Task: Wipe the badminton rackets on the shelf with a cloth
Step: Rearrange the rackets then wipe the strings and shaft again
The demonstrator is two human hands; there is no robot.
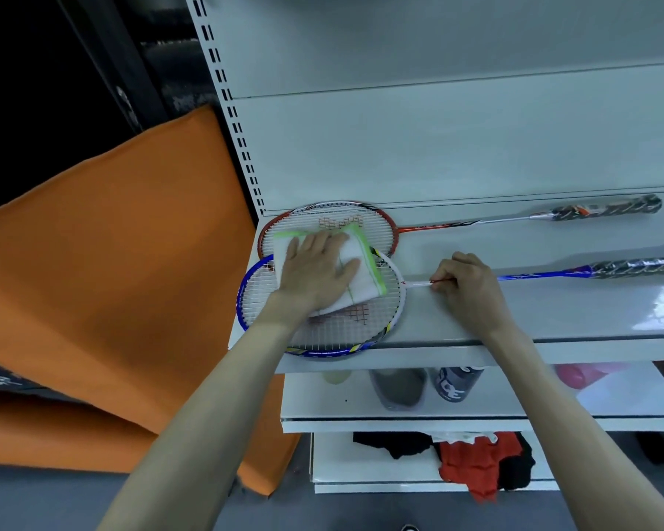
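Pressing flat, the left hand spreads fingers over the cloth on the blue racket, centre-left of frame; right hand pinches its shaft. Risk: racket head overhangs shelf edge w/ red racket just behind; hard push could tip it off.

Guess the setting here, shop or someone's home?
Likely a shop or a mock-up of one: white slotted retail shelving with two badminton rackets laid out on it, bottles one shelf down and folded clothing below that.
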